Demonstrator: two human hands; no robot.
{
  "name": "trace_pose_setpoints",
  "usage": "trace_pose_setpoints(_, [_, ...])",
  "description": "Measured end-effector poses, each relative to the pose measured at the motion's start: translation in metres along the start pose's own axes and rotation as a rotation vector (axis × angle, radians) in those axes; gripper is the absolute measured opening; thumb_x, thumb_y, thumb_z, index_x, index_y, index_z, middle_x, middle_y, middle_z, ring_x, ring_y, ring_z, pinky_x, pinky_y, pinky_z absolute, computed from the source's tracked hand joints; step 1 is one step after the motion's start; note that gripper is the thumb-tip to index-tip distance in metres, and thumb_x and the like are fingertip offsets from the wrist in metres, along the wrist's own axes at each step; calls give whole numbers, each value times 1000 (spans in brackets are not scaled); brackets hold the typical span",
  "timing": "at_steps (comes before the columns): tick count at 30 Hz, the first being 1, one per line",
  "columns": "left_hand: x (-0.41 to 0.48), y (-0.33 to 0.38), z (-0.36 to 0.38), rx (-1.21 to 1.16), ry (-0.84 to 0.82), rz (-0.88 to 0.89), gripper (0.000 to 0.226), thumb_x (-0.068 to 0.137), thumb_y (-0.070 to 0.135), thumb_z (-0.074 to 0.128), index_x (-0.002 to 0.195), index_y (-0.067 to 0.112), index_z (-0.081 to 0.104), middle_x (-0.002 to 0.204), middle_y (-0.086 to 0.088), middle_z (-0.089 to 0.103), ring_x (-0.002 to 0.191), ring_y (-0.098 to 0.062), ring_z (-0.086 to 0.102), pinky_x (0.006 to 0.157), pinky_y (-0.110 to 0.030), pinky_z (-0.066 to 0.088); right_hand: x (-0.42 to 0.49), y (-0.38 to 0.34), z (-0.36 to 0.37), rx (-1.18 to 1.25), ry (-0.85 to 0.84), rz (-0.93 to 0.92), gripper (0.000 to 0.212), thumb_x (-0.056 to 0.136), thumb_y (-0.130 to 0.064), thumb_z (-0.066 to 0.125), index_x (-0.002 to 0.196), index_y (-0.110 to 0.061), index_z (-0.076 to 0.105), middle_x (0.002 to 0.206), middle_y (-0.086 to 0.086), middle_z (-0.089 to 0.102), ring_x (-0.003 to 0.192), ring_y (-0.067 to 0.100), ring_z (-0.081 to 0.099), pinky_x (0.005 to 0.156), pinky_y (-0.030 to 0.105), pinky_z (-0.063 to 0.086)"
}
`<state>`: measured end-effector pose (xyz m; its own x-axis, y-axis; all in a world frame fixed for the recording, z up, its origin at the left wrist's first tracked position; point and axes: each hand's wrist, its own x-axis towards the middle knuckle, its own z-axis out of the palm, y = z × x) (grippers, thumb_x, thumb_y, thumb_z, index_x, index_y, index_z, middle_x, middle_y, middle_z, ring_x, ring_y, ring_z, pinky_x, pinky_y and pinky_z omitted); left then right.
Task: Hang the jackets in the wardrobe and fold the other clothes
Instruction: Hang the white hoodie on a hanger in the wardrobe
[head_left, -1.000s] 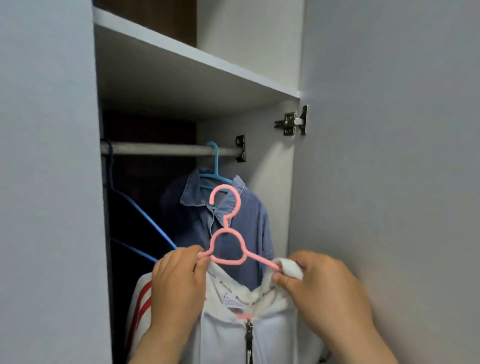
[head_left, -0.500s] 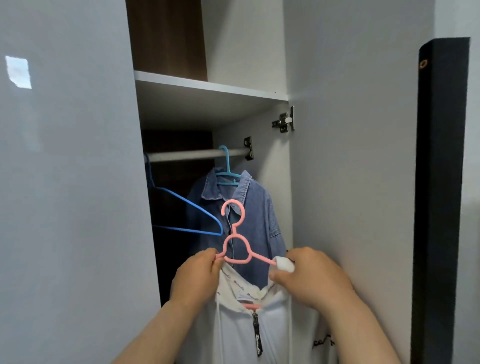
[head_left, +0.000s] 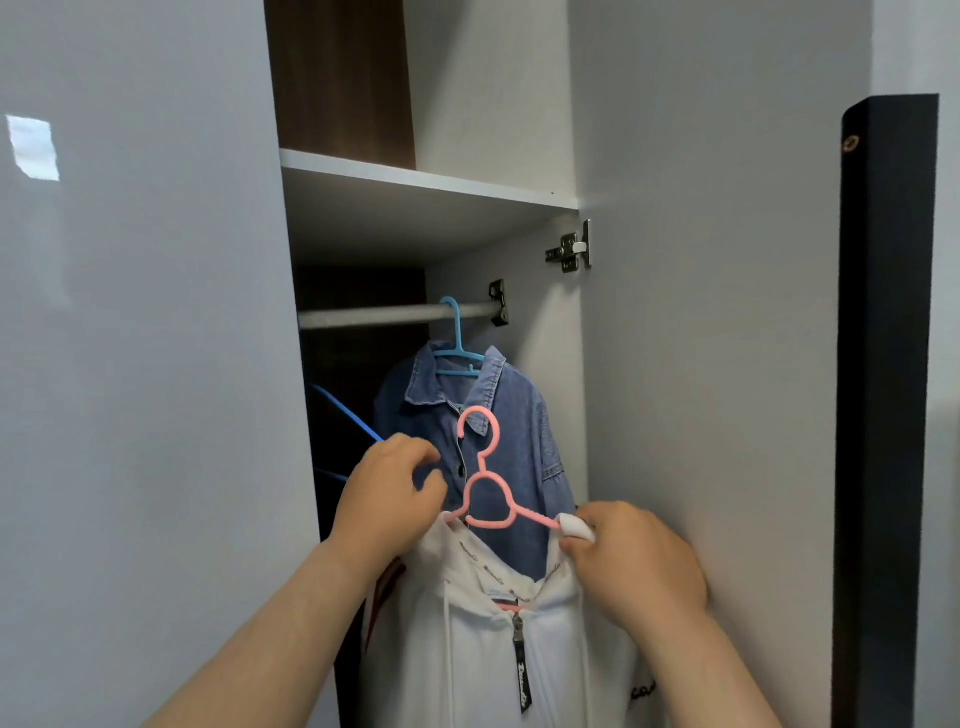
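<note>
A white zip jacket (head_left: 483, 654) hangs on a pink hanger (head_left: 485, 499), held up in front of the open wardrobe, below the rail (head_left: 384, 316). My left hand (head_left: 389, 501) is curled at the hanger's left end, over the jacket's shoulder. My right hand (head_left: 631, 561) pinches the white fabric over the hanger's right arm. The pink hook is free and overlaps a denim jacket (head_left: 514, 431). That denim jacket hangs on a light blue hanger (head_left: 457, 348) at the rail's right end.
An empty blue hanger (head_left: 347, 415) shows in the dark left part of the wardrobe. A white shelf (head_left: 426, 179) sits above the rail. The open right door (head_left: 701, 338) with its hinge (head_left: 571, 249) is beside my right hand. The closed left door (head_left: 145, 364) bounds the opening. A dark panel (head_left: 883, 389) stands far right.
The view has pulled back from the wardrobe, and the pink hook now sits lower against the denim jacket. My left fingers have loosened from a tight pinch on the hanger.
</note>
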<state>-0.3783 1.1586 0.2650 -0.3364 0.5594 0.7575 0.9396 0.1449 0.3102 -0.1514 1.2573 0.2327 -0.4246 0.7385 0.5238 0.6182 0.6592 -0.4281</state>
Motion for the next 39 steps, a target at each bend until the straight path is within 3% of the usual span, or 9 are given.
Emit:
trace_pose_setpoints(3, [18,6,-7,67,90,8,12,89,23,59,96,19,68,95,4,60,91,-16,53,80,-35,48,3,-4,3,2,47,49,24,90,-46,50,83,-24,58,74,-9,61,73,19,59,60,27,42])
trace_pose_setpoints(9, [69,11,-17,161,129,-58,34,95,36,54,122,17,63,121,-1,62,114,-23,54,95,-40,46,33,-20,4,22,143,100,20,91,-38,49,82,-23,58,74,-8,61,72,23,57,59,28,44])
trace_pose_setpoints(14, [112,3,-23,318,136,-230,33,98,29,48,124,13,59,121,-8,62,109,-30,56,85,-41,45,68,-27,5,22,185,139,21,92,-36,48,79,-22,56,67,-7,49,68,25,48,58,28,36])
trace_pose_setpoints(20, [140,-2,-13,336,117,-320,30,100,26,45,125,13,56,124,-10,59,112,-32,53,86,-41,42,93,-38,16,24,199,119,20,93,-36,49,84,-21,59,82,-4,64,72,26,53,60,27,38])
trace_pose_setpoints(27, [188,-7,-7,481,228,-286,34,97,35,52,121,11,56,124,-12,57,119,-32,50,93,-44,42,133,-54,19,58,239,109,15,89,-36,52,83,-24,57,88,-4,66,86,27,64,62,28,38])
trace_pose_setpoints(31, [217,-25,-2,608,262,-187,39,96,27,50,131,11,49,139,-10,49,137,-30,35,111,-43,30,165,-64,17,109,277,114,19,89,-39,53,78,-24,50,85,-4,65,84,28,62,60,29,36])
trace_pose_setpoints(33, [232,-33,-7,639,232,-170,41,98,33,46,134,12,47,143,-10,46,140,-29,31,115,-44,24,177,-68,14,145,286,99,21,89,-42,55,81,-23,52,80,-5,61,80,27,59,61,29,36])
trace_pose_setpoints(36, [247,-41,-2,619,140,-284,46,101,41,34,139,17,44,150,-8,41,144,-29,24,119,-47,13,197,-73,15,195,299,84,19,89,-42,58,84,-24,57,71,-7,51,72,24,50,61,29,37])
trace_pose_setpoints(39, [255,-50,10,712,-29,-434,45,101,41,26,138,23,45,144,-6,48,138,-29,33,118,-52,10,216,-81,26,205,312,74,17,88,-43,59,87,-25,59,71,-8,52,70,22,50,60,29,37])
